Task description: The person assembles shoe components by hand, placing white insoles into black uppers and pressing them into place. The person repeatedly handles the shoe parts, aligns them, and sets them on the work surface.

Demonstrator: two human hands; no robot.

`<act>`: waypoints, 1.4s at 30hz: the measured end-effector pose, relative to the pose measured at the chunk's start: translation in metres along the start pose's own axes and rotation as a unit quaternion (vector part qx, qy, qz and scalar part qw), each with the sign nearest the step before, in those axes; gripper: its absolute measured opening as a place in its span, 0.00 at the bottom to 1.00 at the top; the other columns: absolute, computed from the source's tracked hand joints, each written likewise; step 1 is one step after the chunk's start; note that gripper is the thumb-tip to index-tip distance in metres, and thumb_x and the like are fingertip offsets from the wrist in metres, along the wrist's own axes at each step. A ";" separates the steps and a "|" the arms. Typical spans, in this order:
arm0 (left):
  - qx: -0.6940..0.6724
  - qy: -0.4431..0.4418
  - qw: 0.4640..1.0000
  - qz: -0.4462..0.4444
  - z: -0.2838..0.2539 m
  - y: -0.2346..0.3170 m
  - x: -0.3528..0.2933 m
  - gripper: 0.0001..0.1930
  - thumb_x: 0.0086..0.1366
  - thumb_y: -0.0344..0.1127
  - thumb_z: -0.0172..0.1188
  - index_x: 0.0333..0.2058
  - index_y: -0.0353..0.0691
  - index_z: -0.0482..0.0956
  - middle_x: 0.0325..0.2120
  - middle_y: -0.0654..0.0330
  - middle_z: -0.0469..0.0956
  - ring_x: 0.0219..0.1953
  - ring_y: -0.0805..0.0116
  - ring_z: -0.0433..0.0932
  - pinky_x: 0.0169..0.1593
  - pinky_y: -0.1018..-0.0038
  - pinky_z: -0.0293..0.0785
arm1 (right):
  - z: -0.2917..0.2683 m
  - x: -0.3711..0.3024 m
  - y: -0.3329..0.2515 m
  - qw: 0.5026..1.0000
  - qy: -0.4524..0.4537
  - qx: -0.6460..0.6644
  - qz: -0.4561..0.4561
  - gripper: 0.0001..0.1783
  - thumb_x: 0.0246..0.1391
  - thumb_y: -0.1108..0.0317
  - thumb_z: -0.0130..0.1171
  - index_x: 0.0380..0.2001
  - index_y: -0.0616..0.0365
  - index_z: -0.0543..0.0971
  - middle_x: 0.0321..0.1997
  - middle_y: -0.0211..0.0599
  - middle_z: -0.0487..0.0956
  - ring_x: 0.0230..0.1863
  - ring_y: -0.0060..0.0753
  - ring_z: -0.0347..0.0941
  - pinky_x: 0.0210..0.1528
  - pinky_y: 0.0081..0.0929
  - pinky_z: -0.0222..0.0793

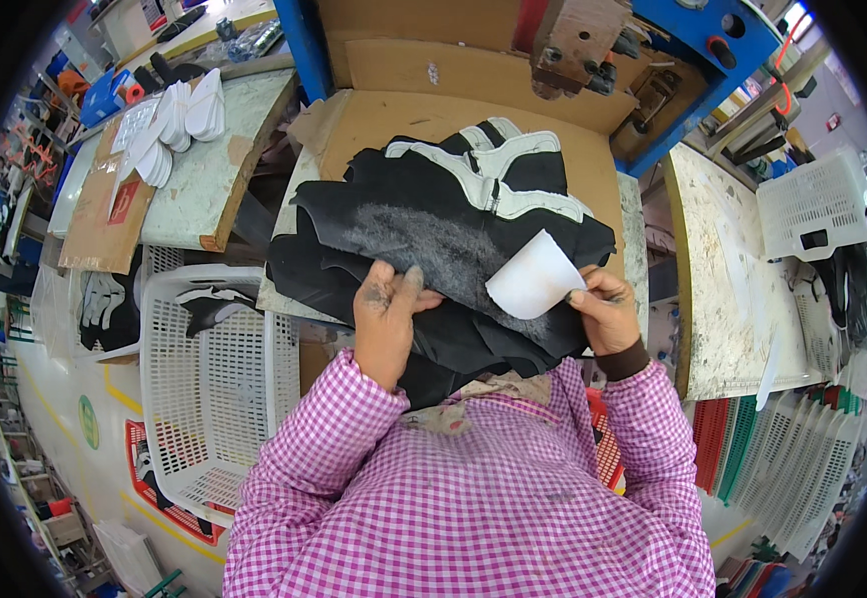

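Observation:
Black pieces with a grey fuzzy underside [403, 234] lie in a pile in front of me; they look like shoe uppers. White curved trim [453, 171] runs along the far part of the pile. My left hand [385, 317] grips the near edge of the top black piece, thumb and fingers closed on it. My right hand [608, 311] pinches the right edge of a white curved sheet [535, 277], which stands slightly bent over the black piece. Some of the right fingers are behind the sheet's edge and the black material.
A blue-framed machine with a metal head [578, 40] rises at the back right. At the left are a white basket [209, 389] and a table with stacks of white cut pieces [189, 112]. A side table [737, 289] and white crate [814, 204] stand at the right.

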State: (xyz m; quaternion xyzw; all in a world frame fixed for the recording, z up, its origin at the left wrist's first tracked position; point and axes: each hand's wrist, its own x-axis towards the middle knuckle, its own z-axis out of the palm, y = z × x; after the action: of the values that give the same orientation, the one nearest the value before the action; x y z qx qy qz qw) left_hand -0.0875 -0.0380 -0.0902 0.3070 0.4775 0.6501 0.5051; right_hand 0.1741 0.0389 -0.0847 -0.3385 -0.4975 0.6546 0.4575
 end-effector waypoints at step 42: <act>0.014 0.002 1.000 0.017 -0.014 0.003 0.019 0.06 0.67 0.27 0.48 0.37 0.29 0.69 0.24 0.60 0.74 0.24 0.75 0.77 0.30 0.80 0.77 | 0.137 0.037 -0.092 0.377 -0.397 -0.685 -0.481 0.10 0.32 0.70 0.59 0.21 0.66 0.79 0.24 0.33 0.70 0.34 0.34 0.68 0.40 0.24 0.68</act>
State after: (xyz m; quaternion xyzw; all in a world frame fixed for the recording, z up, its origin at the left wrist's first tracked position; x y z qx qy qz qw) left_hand -0.1067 -0.0245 -0.0944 0.3208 0.4827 0.6521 0.4887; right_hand 0.0621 0.0349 0.0416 0.0587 -0.9802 -0.1799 0.0579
